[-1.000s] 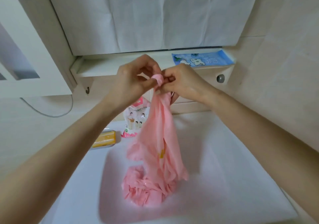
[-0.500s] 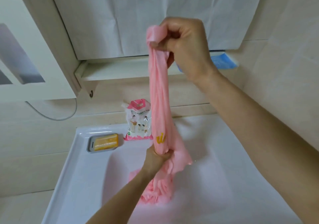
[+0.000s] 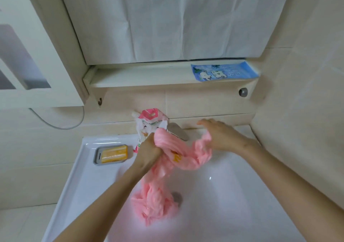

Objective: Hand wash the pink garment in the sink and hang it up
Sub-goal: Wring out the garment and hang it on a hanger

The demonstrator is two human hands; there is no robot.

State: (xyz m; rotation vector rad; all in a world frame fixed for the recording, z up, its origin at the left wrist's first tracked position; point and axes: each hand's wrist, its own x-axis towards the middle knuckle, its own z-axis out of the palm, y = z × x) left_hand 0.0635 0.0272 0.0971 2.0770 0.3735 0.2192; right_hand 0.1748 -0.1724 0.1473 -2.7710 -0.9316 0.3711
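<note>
Over the sink (image 3: 89,169), your left hand (image 3: 149,153) is a tight fist, knuckles up, with all its fingers clamped round the garment (image 3: 188,159). Your right hand (image 3: 221,137) lies flat and palm down near the back wall, to the right of the tap (image 3: 176,132). Its fingers are stretched out straight. Fabric is bunched at its thumb side and hides the thumb, so whether it pinches the cloth cannot be told.

Half a second ago your right hand held the garment's top high in front of the cabinet, and your left gripped it lower down. Now both hands are low and level, and the cloth runs sideways between them.

The garment is pink and wet, with a small yellow mark near its middle. It sags as a wrinkled rope from hand to hand. Below your left fist it hangs down into a crumpled heap on the basin floor, just beside the drain (image 3: 177,198).
</note>
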